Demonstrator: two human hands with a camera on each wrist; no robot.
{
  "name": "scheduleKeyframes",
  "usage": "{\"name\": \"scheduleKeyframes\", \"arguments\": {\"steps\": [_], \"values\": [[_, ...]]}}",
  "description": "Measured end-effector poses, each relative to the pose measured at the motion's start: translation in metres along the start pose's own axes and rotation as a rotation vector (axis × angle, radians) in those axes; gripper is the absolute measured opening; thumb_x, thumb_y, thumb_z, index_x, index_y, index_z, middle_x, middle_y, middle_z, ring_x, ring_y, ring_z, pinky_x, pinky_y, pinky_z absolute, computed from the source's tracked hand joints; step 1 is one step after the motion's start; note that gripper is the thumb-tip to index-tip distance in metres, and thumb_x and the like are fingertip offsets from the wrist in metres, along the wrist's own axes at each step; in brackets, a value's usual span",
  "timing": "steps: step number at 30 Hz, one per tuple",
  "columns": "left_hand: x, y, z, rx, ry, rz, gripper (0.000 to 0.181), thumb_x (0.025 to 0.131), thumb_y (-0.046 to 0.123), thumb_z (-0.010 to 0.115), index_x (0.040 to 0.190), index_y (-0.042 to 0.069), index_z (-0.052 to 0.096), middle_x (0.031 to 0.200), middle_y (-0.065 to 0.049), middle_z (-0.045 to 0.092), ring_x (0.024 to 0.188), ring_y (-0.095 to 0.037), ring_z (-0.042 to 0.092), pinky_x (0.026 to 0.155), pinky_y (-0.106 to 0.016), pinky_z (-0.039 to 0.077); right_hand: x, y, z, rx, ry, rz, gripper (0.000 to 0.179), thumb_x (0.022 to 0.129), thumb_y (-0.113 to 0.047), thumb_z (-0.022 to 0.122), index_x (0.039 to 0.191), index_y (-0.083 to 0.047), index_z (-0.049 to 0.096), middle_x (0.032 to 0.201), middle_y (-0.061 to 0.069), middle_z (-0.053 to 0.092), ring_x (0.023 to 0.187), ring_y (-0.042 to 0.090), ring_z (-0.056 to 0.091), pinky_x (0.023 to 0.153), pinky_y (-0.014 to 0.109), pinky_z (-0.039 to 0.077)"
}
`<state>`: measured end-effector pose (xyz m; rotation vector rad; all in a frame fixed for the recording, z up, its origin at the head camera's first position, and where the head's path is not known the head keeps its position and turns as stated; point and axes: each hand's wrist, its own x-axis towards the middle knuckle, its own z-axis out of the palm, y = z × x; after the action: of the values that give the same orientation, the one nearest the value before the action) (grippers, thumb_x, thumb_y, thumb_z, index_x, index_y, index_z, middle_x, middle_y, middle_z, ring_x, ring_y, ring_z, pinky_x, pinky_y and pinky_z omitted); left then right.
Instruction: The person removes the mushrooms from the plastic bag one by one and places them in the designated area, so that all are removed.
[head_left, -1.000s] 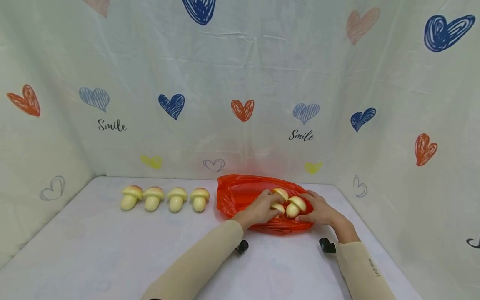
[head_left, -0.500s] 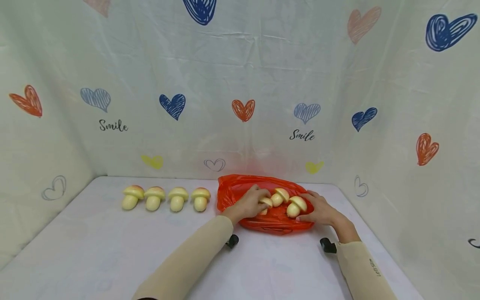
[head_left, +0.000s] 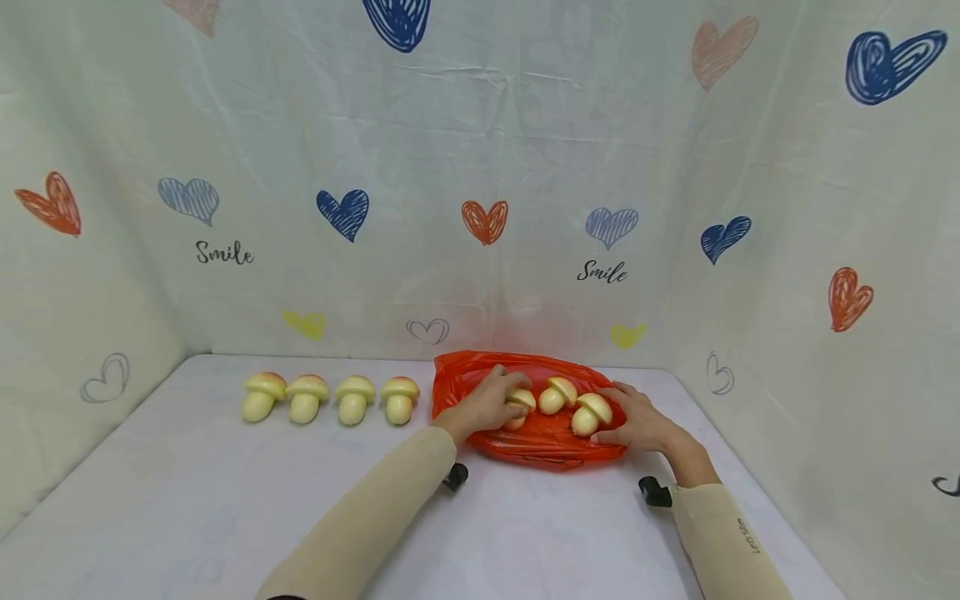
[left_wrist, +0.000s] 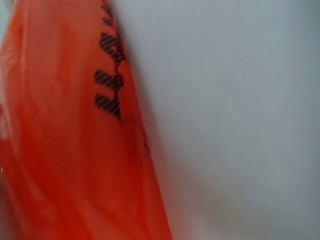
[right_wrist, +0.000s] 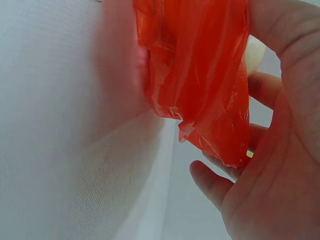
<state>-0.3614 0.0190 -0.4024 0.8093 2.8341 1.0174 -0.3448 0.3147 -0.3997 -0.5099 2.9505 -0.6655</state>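
A red plastic bag lies spread at the back of the table, with three pale yellow toy mushrooms on it. My left hand grips the leftmost mushroom over the bag, fingers and thumb around its cap. Just right of it lies the middle mushroom. Closest to my right hand is the rightmost mushroom. That hand holds the bag's right edge; in the right wrist view its thumb lies over the red plastic and fingers show behind. The left wrist view shows only the bag's printed side beside white cloth.
Several matching mushrooms stand in a row to the left of the bag, from one at the far left to one near the bag. A white curtain with printed hearts closes the back and sides of the white table.
My left hand has moved left over the bag with its mushroom, away from the other two, which now show fully. My right hand has stayed at the bag's right edge.
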Motion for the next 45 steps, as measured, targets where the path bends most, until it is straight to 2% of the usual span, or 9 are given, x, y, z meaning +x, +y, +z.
{"name": "scheduleKeyframes", "arguments": {"steps": [5, 9, 16, 22, 30, 39, 45], "values": [[-0.003, -0.002, -0.003, -0.014, -0.056, -0.018, 0.053, 0.083, 0.022, 0.076, 0.13, 0.024, 0.054, 0.115, -0.003, 0.039, 0.101, -0.019, 0.047, 0.088, -0.033, 0.045, -0.001, 0.0, -0.001, 0.001, -0.005, 0.005, 0.088, 0.074, -0.046, 0.078, 0.143, -0.007, 0.04, 0.15, 0.026, 0.019, 0.133, 0.049, 0.019, 0.097, 0.071, 0.027], [-0.005, -0.004, -0.004, -0.006, -0.082, -0.025, 0.055, 0.082, 0.022, 0.076, 0.132, 0.025, 0.052, 0.117, -0.003, 0.039, 0.103, -0.019, 0.047, 0.09, -0.035, 0.045, -0.001, 0.001, 0.0, 0.01, -0.011, 0.009, 0.088, 0.074, -0.046, 0.078, 0.143, -0.007, 0.039, 0.151, 0.026, 0.018, 0.133, 0.048, 0.018, 0.097, 0.071, 0.026], [-0.004, -0.005, -0.006, 0.01, -0.086, -0.038, 0.056, 0.085, 0.025, 0.074, 0.134, 0.027, 0.049, 0.12, -0.003, 0.039, 0.102, -0.019, 0.048, 0.09, -0.037, 0.046, 0.0, 0.0, 0.0, 0.007, 0.002, 0.003, 0.088, 0.073, -0.045, 0.078, 0.142, -0.006, 0.04, 0.15, 0.027, 0.02, 0.132, 0.048, 0.02, 0.096, 0.07, 0.029], [-0.003, -0.004, -0.008, 0.032, -0.108, -0.048, 0.062, 0.084, 0.02, 0.074, 0.138, 0.027, 0.045, 0.123, -0.005, 0.04, 0.103, -0.02, 0.049, 0.091, -0.039, 0.046, 0.001, -0.002, -0.001, 0.015, -0.006, 0.015, 0.089, 0.073, -0.046, 0.078, 0.143, -0.007, 0.039, 0.15, 0.026, 0.019, 0.133, 0.048, 0.02, 0.096, 0.07, 0.031], [0.0, -0.006, -0.006, 0.065, -0.104, -0.019, 0.065, 0.082, 0.018, 0.075, 0.14, 0.024, 0.044, 0.141, -0.006, 0.04, 0.123, -0.022, 0.042, 0.103, -0.044, 0.037, 0.0, -0.001, 0.001, 0.015, -0.004, 0.015, 0.089, 0.073, -0.046, 0.078, 0.143, -0.006, 0.04, 0.15, 0.026, 0.02, 0.133, 0.048, 0.02, 0.096, 0.07, 0.03], [0.004, -0.011, -0.003, 0.071, -0.089, -0.027, 0.065, 0.081, 0.022, 0.078, 0.137, 0.025, 0.046, 0.133, -0.004, 0.045, 0.114, -0.019, 0.045, 0.097, -0.039, 0.042, 0.001, -0.001, 0.001, 0.021, -0.007, 0.016, 0.089, 0.073, -0.046, 0.078, 0.143, -0.008, 0.04, 0.15, 0.025, 0.02, 0.132, 0.047, 0.02, 0.095, 0.07, 0.03], [0.004, -0.011, -0.004, 0.067, -0.088, -0.023, 0.065, 0.08, 0.023, 0.078, 0.137, 0.025, 0.046, 0.131, -0.003, 0.046, 0.113, -0.019, 0.045, 0.096, -0.039, 0.043, 0.001, 0.0, 0.002, 0.016, -0.006, 0.016, 0.09, 0.072, -0.047, 0.078, 0.143, -0.007, 0.04, 0.15, 0.025, 0.02, 0.132, 0.047, 0.021, 0.096, 0.07, 0.03]]}}
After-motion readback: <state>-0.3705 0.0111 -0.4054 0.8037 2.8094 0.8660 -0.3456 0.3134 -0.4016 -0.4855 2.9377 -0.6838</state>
